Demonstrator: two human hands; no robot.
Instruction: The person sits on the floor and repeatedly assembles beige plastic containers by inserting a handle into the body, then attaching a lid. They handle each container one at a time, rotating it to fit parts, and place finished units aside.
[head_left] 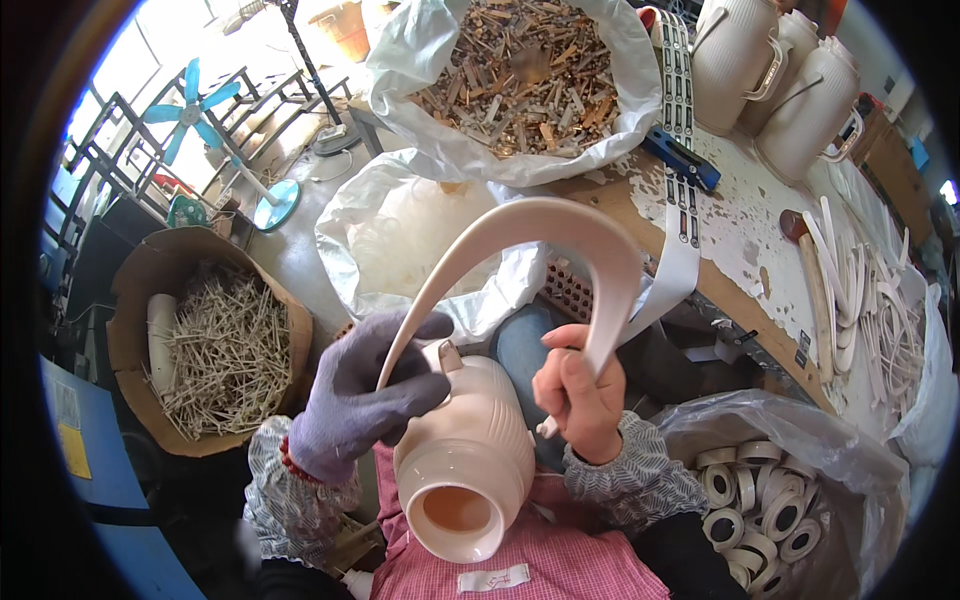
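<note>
The cream jug body (pixel 468 470) lies on the person's lap, open end near. The gloved left hand (pixel 352 400) grips one end of the curved white handle strip (pixel 545 235) against the jug's top. The bare right hand (pixel 580 395) clamps the strip's other end, right of the jug.
</note>
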